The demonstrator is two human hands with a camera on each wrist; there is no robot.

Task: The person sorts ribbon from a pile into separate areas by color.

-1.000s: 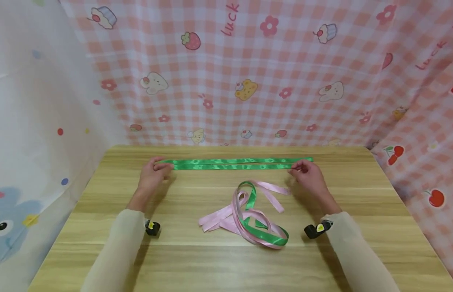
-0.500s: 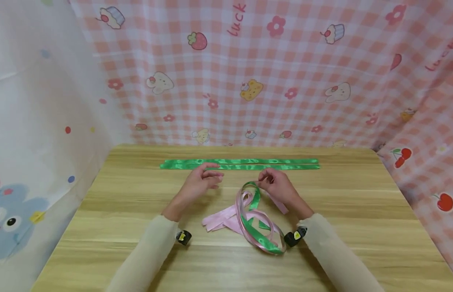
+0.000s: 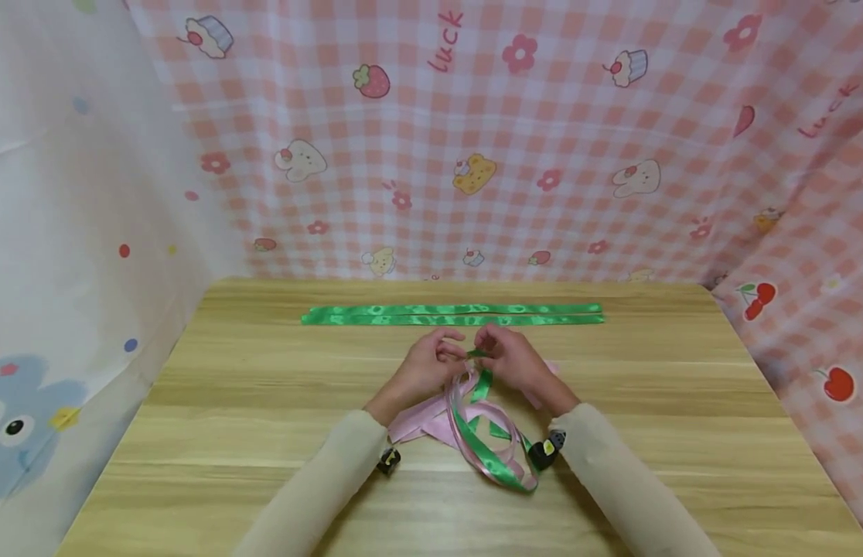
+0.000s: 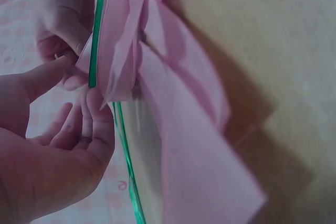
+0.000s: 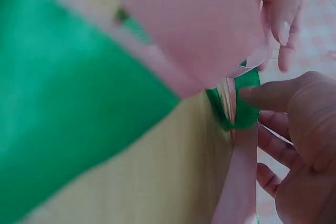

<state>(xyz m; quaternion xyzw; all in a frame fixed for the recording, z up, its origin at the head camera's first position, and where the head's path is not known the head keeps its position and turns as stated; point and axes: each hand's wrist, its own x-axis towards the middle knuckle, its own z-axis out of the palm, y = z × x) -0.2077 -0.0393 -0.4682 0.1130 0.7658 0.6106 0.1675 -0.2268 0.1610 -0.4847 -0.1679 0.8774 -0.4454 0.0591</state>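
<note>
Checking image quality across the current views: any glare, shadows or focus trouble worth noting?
Head: fairly clear, with glossy highlights on the two flat green ribbons and a soft shadow beside the left sleeve on the wooden tabletop; left wrist: dim and soft, with shadow right of the pink ribbon; right wrist: the nearest green ribbon is clearly blurred.

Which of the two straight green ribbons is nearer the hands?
The front green ribbon; the back green ribbon lies beyond it, closer to the checked curtain.
</note>
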